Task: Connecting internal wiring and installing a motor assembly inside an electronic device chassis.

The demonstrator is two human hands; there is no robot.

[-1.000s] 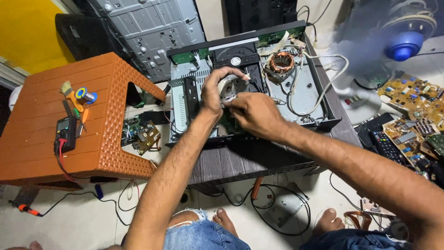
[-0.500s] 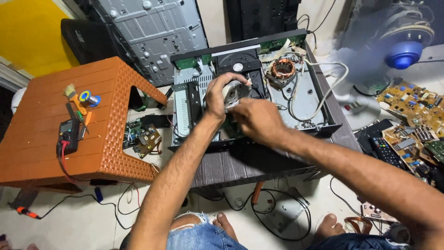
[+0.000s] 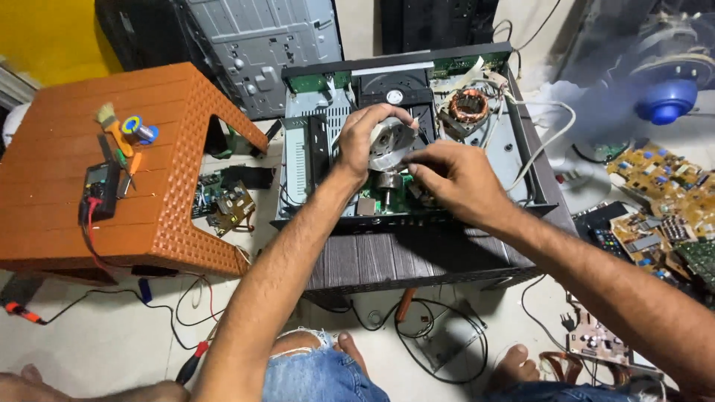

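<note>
Both hands moved little; left hand point(image 3: 365, 145) fingers hold the silver round part point(image 3: 391, 141) above the open player point(image 3: 521, 160), right hand point(image 3: 454, 179) pinches beside it. Part may slip onto the green board point(image 3: 391, 201).

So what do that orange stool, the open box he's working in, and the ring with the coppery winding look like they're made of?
The orange stool looks like moulded plastic: matte, even colour, woven pattern pressed into its sides. The open box seems to be grey sheet metal with folded edges and a dull sheen. The ring appears wound in bare copper wire, shiny reddish-brown; its core is hidden.
</note>
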